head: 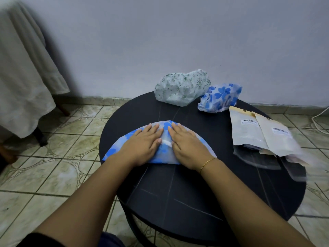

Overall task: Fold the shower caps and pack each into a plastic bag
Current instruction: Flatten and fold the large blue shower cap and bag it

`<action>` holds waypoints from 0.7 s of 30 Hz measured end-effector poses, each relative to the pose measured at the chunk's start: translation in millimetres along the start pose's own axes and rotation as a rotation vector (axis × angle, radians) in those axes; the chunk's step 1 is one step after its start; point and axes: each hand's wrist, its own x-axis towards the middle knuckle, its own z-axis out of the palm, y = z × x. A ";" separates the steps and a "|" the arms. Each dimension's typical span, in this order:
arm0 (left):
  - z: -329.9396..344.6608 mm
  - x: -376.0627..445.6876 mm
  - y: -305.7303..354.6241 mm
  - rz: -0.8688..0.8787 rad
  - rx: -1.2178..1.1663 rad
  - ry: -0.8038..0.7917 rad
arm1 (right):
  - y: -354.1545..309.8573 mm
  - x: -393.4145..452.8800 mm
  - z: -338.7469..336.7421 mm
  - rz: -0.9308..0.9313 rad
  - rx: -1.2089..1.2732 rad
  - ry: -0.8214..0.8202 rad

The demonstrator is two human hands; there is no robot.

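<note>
Flat now: thin blue-flowered shower cap (161, 154) folded to half-moon on round black table (195, 193). Left hand (142, 145), right hand (187, 145) press it, fingers straight, close together.

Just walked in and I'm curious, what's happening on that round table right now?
A person is flattening a blue-flowered plastic shower cap, folded into a half circle, on the round black table, left hand and right hand pressing it palms down. A green-patterned cap and another blue-flowered cap sit unfolded at the far edge. Plastic bags lie to the right, none filled yet.
</note>
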 end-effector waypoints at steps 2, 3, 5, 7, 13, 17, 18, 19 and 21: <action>1.0 -0.2 0.0 -0.024 -0.006 -0.054 | 1.9 0.8 6.2 0.032 -0.035 -0.074; 1.1 0.3 0.7 -0.031 0.004 -0.072 | 2.8 1.3 7.7 0.053 -0.058 -0.096; 3.0 1.5 1.7 -0.052 0.018 -0.092 | 3.5 1.4 7.6 0.087 -0.084 -0.117; 3.0 0.3 -2.5 -0.099 0.024 -0.094 | 4.7 0.6 7.3 0.111 -0.083 -0.127; -4.6 -14.9 -32.2 -0.276 0.011 -0.102 | 22.4 -10.6 7.4 0.175 -0.065 -0.120; -4.0 -18.8 -30.4 -0.338 0.018 -0.090 | 32.5 -21.0 4.8 0.247 -0.048 -0.106; -3.1 -19.7 -27.2 -0.364 0.019 -0.084 | 33.5 -22.7 5.6 0.262 -0.066 -0.083; -2.1 -21.0 -22.4 -0.398 0.016 -0.078 | 32.2 -24.6 5.0 0.265 -0.087 -0.048; 0.9 -24.1 -8.2 -0.498 -0.016 -0.068 | 27.4 -27.1 7.8 0.195 -0.153 0.084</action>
